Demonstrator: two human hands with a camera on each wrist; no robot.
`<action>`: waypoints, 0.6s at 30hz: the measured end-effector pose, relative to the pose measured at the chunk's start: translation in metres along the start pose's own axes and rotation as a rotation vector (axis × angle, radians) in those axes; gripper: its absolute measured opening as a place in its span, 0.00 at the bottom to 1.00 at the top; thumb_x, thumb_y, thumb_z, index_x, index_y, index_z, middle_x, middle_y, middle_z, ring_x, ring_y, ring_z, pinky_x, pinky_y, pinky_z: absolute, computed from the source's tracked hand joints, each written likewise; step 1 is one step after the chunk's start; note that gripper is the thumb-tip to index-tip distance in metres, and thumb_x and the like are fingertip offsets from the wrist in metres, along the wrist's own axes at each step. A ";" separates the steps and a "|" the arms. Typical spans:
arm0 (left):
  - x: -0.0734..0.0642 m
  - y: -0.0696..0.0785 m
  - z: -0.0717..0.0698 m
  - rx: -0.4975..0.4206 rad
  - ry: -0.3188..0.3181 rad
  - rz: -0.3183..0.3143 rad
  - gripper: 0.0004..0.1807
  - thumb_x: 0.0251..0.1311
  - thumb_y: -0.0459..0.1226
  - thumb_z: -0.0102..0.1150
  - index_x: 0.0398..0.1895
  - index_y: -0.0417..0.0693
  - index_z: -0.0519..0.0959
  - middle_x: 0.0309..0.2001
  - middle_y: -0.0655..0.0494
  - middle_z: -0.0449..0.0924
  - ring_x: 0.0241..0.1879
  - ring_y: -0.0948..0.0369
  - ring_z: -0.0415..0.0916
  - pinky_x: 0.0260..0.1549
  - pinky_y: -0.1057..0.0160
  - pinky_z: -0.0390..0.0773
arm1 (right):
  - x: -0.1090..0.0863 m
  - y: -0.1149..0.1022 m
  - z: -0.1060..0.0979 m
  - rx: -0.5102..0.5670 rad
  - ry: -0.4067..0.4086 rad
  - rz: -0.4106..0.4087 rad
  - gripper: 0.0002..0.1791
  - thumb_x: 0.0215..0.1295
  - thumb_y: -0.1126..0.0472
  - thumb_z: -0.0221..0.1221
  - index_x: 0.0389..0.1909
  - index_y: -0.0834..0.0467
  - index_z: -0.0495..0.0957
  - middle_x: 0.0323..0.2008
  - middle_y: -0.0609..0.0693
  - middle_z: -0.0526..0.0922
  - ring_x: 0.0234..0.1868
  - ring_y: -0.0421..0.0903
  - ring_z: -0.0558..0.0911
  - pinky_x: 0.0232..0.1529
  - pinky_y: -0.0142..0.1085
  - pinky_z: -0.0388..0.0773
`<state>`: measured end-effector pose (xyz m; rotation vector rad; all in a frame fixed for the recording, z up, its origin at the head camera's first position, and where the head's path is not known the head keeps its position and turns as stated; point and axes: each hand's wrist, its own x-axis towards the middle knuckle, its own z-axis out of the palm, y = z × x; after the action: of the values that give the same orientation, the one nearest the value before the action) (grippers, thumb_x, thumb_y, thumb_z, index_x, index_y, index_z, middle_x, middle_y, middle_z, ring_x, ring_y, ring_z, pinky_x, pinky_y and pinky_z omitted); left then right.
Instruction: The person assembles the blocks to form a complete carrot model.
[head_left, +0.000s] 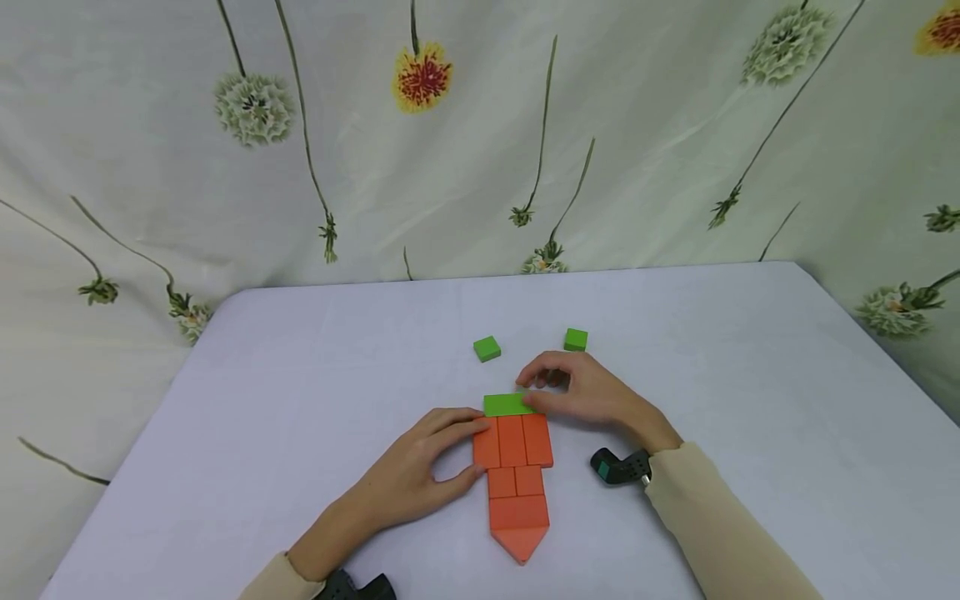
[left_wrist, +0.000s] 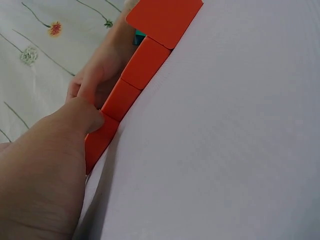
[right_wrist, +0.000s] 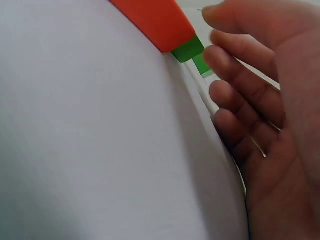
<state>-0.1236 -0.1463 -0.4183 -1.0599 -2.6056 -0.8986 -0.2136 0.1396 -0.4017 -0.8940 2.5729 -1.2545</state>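
Orange blocks lie joined in one flat figure: three upright rectangles (head_left: 512, 442) side by side, two small squares (head_left: 502, 482) below, a wide rectangle (head_left: 519, 512), then a triangle (head_left: 520, 543) pointing toward me. A green rectangular block (head_left: 504, 406) caps the far side of the row. My left hand (head_left: 416, 467) rests on the figure's left side, index finger and thumb stretched to the left orange rectangle. Over the green block's right end is the thumb of my right hand (head_left: 588, 390). Its other fingers bend loosely beyond, with a gap between them and the thumb in the right wrist view.
Two small green blocks sit farther back on the white-covered table (head_left: 337, 358): a left one (head_left: 487, 348) and a right one (head_left: 576, 340), the latter just behind my right hand. A flower-printed cloth (head_left: 637, 125) hangs past the far edge.
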 end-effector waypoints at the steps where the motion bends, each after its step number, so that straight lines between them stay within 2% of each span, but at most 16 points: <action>1: 0.000 0.000 0.000 0.000 0.000 -0.001 0.29 0.63 0.45 0.71 0.67 0.53 0.78 0.66 0.59 0.75 0.67 0.61 0.72 0.63 0.53 0.78 | 0.000 -0.001 -0.001 -0.004 0.016 -0.001 0.12 0.66 0.56 0.67 0.49 0.46 0.85 0.43 0.38 0.85 0.44 0.42 0.79 0.50 0.36 0.78; 6: 0.001 0.000 0.000 -0.003 -0.005 0.000 0.29 0.63 0.45 0.71 0.67 0.53 0.78 0.66 0.59 0.75 0.67 0.61 0.72 0.63 0.54 0.78 | 0.000 -0.004 -0.006 -0.006 0.123 -0.027 0.15 0.67 0.60 0.67 0.54 0.52 0.84 0.46 0.43 0.87 0.44 0.43 0.79 0.50 0.37 0.81; 10: 0.000 0.001 0.001 0.000 -0.002 -0.001 0.29 0.63 0.46 0.71 0.67 0.54 0.78 0.66 0.60 0.75 0.66 0.61 0.72 0.64 0.54 0.78 | -0.001 -0.005 -0.012 -0.009 0.235 -0.005 0.16 0.67 0.61 0.68 0.54 0.55 0.84 0.48 0.48 0.87 0.46 0.45 0.80 0.50 0.41 0.81; 14: 0.000 0.000 0.001 0.001 0.002 -0.002 0.29 0.63 0.46 0.71 0.67 0.54 0.79 0.66 0.61 0.75 0.66 0.62 0.72 0.64 0.55 0.77 | 0.000 -0.002 -0.018 -0.040 0.341 0.032 0.16 0.66 0.62 0.68 0.55 0.58 0.84 0.49 0.52 0.86 0.45 0.48 0.80 0.49 0.44 0.81; 18: -0.001 -0.001 0.002 0.008 0.004 -0.004 0.29 0.63 0.46 0.71 0.67 0.55 0.78 0.66 0.61 0.75 0.66 0.62 0.72 0.64 0.55 0.77 | 0.002 0.004 -0.023 -0.113 0.407 0.034 0.17 0.66 0.64 0.68 0.55 0.62 0.83 0.48 0.56 0.87 0.44 0.51 0.81 0.47 0.46 0.82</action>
<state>-0.1236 -0.1464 -0.4203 -1.0505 -2.6062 -0.8896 -0.2259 0.1557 -0.3895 -0.6637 2.9813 -1.4189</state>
